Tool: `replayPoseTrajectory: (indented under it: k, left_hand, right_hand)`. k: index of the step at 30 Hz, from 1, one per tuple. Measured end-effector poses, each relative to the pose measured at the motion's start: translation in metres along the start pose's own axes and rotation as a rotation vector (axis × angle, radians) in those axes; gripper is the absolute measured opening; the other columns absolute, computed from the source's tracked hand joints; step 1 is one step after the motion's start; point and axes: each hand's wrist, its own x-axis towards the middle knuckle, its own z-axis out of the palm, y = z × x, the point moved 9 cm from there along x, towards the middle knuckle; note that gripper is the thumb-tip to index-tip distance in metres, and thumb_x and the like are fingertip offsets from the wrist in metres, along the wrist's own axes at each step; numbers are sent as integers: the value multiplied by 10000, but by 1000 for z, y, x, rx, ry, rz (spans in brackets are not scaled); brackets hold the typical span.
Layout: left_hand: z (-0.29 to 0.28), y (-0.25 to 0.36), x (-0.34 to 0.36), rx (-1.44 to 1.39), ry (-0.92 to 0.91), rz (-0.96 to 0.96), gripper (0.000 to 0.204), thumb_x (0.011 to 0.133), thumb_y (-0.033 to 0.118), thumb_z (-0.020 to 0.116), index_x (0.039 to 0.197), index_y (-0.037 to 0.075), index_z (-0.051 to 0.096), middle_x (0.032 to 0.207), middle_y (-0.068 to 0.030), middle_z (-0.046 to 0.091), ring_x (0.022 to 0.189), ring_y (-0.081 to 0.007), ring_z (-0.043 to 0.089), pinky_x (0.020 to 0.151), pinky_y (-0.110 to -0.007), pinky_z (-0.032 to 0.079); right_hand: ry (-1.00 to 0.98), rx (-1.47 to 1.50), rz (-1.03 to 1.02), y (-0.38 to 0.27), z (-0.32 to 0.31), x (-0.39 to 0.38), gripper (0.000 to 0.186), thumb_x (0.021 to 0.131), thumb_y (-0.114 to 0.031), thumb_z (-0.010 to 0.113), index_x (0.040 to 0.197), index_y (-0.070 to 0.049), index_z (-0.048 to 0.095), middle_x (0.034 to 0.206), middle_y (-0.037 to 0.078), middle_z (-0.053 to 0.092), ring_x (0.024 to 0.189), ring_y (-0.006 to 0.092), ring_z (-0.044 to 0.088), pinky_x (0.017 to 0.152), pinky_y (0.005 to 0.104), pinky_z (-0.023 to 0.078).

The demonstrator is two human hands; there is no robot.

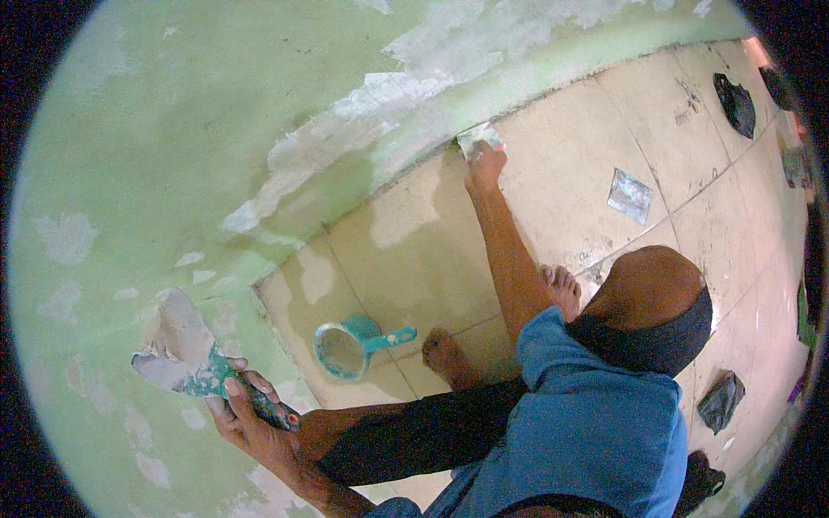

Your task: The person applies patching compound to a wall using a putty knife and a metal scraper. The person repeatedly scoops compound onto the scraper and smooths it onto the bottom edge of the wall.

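My left hand grips a wide putty knife with a dark, teal-smeared handle; a mound of off-white paste sits on its blade, in front of the green wall. My right hand reaches to the foot of the wall, closed on a small scraper whose blade is at the seam between wall and floor. Pale filler patches streak the wall above it. A teal plastic dipper with a long handle lies on the tiles between my hands.
My bare feet and bent knees are on the tiled floor. A silvery square piece lies to the right. Black crumpled plastic is at the upper right, and another dark piece lies at the lower right.
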Motion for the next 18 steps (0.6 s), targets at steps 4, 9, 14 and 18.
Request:
replayPoseTrajectory:
  k: [4,9,14,18]
  left_hand:
    - [12,8,-5,4,51,7,217,922,214,496,998,12,514,631,-54,512,390,-71,403,270,-189,317]
    - [5,10,-6,-23,84,26,208,918,200,504,1009,13,512,632,-55,513,393,-78,409,263,-196,314]
    - [11,2,-3,-98,-8,-41,210,914,194,508,1009,7,505,631,-55,512,399,-80,417,265,-201,332]
    - [8,5,-2,-59,8,-11,214,912,193,509,1005,1,501,627,-52,508,398,-78,416,269,-200,345]
  right_hand:
    - [94,-300,-225,-21,49,-8,361,789,-89,565,1109,56,482,1065,177,516,1009,248,491,833,360,408]
    - [-114,-444,-451,-33,89,-141,353,791,-98,564,1102,51,489,1092,164,518,1036,230,485,844,355,404]
    - [-179,-93,-362,-15,8,-55,146,765,-100,582,891,-26,578,789,30,572,715,140,521,640,312,421]
    - [-24,16,-7,-15,4,-7,43,745,-84,569,749,-58,535,687,11,516,619,142,484,557,317,385]
